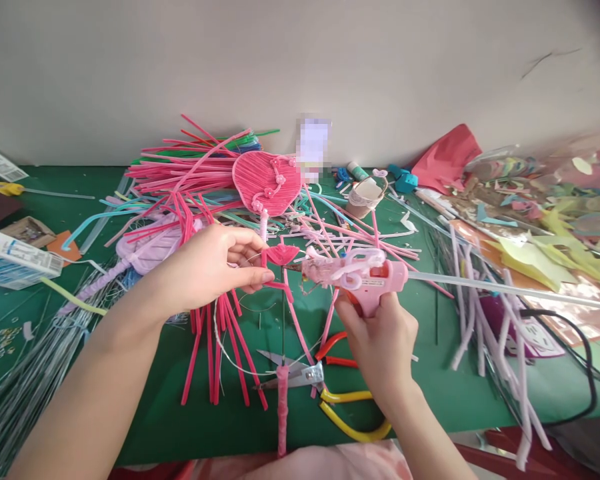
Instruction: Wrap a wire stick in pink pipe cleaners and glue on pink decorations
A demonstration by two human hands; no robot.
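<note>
My left hand (215, 263) is closed in a pinch on a small pink pipe-cleaner petal (281, 254) with a thin wire stem hanging below it. My right hand (380, 340) grips the handle of a pink hot glue gun (360, 275), whose nozzle points left and nearly touches the petal. A clear glue stick (505, 290) juts out of the gun's back to the right. Under the hands lie loose pink pipe cleaners (225, 347) on the green table (430, 393).
A pink heart-shaped fan (265, 180) lies behind among piled pipe cleaners. Scissors (290, 373) and yellow-handled pliers (350, 420) lie at the front. White pipe cleaners (485, 347), paper scraps (540, 200) and a black cord (580, 360) are right. Boxes (15, 257) are left.
</note>
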